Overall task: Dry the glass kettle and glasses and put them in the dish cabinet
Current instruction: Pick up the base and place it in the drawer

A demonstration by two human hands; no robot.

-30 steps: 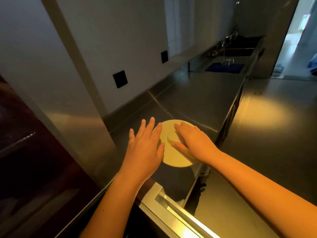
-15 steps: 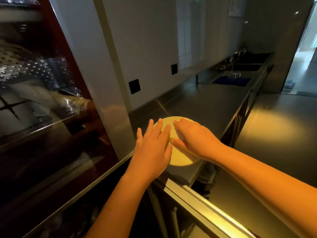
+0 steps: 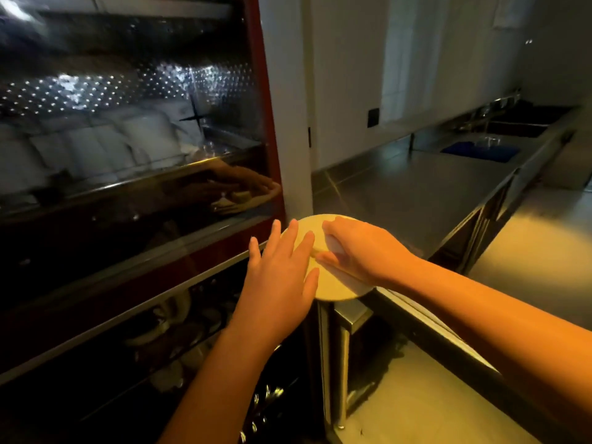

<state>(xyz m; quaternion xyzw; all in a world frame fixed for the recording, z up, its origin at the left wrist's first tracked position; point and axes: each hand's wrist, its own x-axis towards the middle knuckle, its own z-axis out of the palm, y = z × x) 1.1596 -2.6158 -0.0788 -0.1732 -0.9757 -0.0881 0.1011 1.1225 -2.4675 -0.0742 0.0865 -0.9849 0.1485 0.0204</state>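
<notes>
A pale yellow round lid (image 3: 333,283) lies at the near left corner of the steel counter (image 3: 416,193), its near edge over the corner. My left hand (image 3: 282,274) rests flat on the lid's left side with fingers straight. My right hand (image 3: 355,251) is cupped over the lid's middle, thumb and fingers curled round a raised white part. The dish cabinet (image 3: 128,155) stands close on the left, with a dark glass front, a red frame and white dishes inside. Far along the counter a small glass (image 3: 487,141) stands on a blue mat (image 3: 480,152). No kettle is in view.
A sink (image 3: 528,123) with a tap lies at the counter's far end. A white wall with black sockets (image 3: 373,117) runs behind the counter. Under the counter there is an open lower shelf (image 3: 416,405). The cabinet's lower shelves hold dim dishes.
The view has swung left and up, bringing the dish cabinet's glass front into sight. Both hands have stayed on the round lid in the same pose.
</notes>
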